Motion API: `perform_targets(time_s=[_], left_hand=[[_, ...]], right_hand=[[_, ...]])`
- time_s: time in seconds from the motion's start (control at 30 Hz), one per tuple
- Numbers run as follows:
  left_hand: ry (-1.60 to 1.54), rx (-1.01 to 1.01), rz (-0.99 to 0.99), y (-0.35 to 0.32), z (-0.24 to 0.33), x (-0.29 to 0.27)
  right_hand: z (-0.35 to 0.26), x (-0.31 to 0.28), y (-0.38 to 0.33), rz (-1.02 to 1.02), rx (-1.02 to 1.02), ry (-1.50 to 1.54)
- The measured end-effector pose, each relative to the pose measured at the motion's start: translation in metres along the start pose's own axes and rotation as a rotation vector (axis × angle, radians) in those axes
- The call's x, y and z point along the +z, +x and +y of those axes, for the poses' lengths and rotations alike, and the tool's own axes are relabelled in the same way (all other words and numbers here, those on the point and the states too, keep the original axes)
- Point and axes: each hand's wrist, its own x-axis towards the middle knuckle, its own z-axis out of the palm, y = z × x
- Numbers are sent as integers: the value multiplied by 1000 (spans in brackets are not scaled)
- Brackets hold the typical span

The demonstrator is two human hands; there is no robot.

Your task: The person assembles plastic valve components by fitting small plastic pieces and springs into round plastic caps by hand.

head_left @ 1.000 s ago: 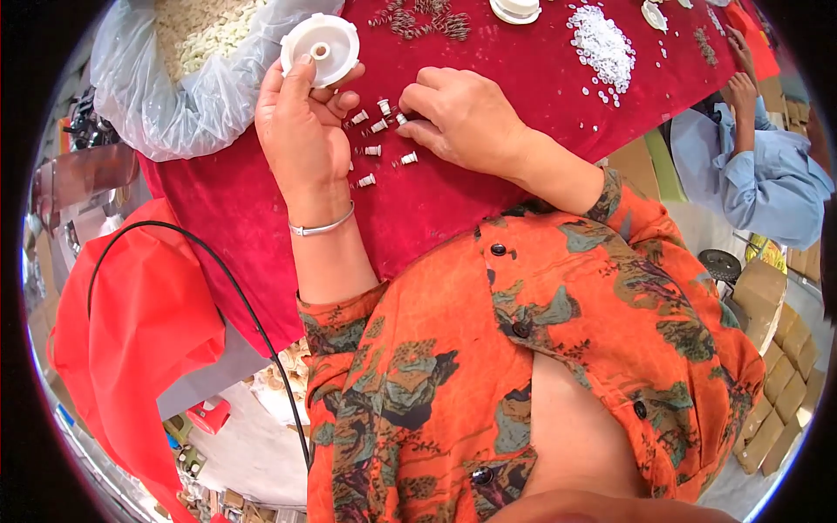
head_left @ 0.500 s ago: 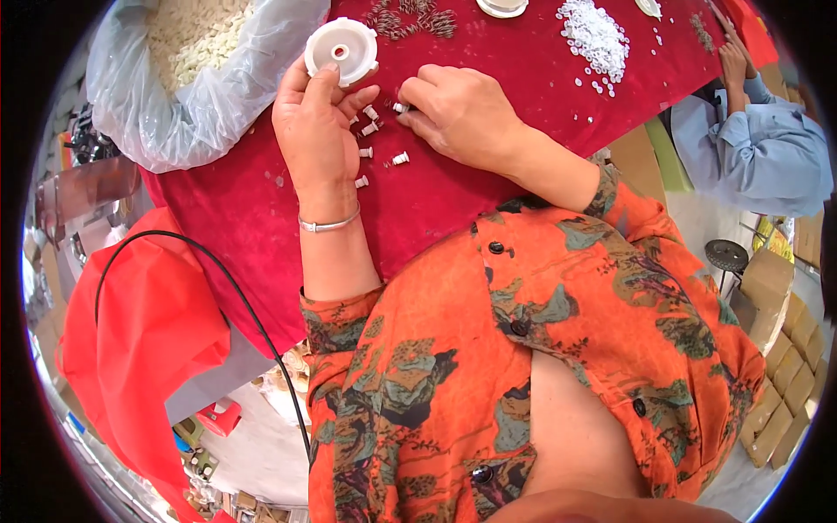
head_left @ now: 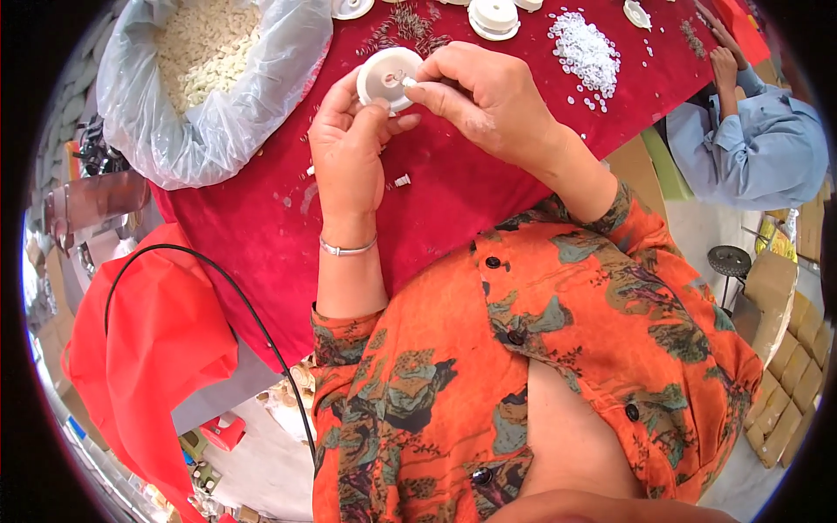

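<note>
My left hand (head_left: 350, 148) is closed on the edge of a white round plastic cap (head_left: 375, 80), holding it tilted above the red cloth (head_left: 453, 196). The thumb presses the near rim. My right hand (head_left: 499, 103) pinches a small white plastic plug (head_left: 408, 83) between thumb and forefinger. That plug is over the cap's face beside its centre hole; whether it touches the cap I cannot tell. A thin wire, perhaps a spring, shows by the plug. Another small white plug (head_left: 402, 180) lies on the cloth right of my left wrist, and more are partly hidden behind that hand.
A clear plastic bag (head_left: 144, 131) full of cream-coloured pieces stands at the left. Small metal springs (head_left: 410, 28) lie beyond my hands. White round caps (head_left: 493, 17) sit at the far edge, with a heap of white washers (head_left: 586, 57) to their right. A co-worker's blue sleeve (head_left: 758, 144) is far right.
My right hand has lifted the small plug from near the cloth up to the cap. My left hand has shifted right with the cap and turned it. The view has moved slightly.
</note>
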Motion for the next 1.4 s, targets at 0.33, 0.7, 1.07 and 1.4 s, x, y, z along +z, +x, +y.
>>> perform_targets(time_s=[0.33, 0.7, 1.07, 1.4], left_hand=[[-28, 3, -36, -4, -3, 6], [68, 40, -94, -7, -2, 7], [250, 88, -143, 0, 5, 22], [295, 143, -186, -15, 3, 16]], right_hand=[[-1, -1, -5, -8, -36, -115], [0, 4, -7, 23, 6, -110], [4, 0, -8, 163, 78, -13], [-10, 4, -20, 144, 194, 199]])
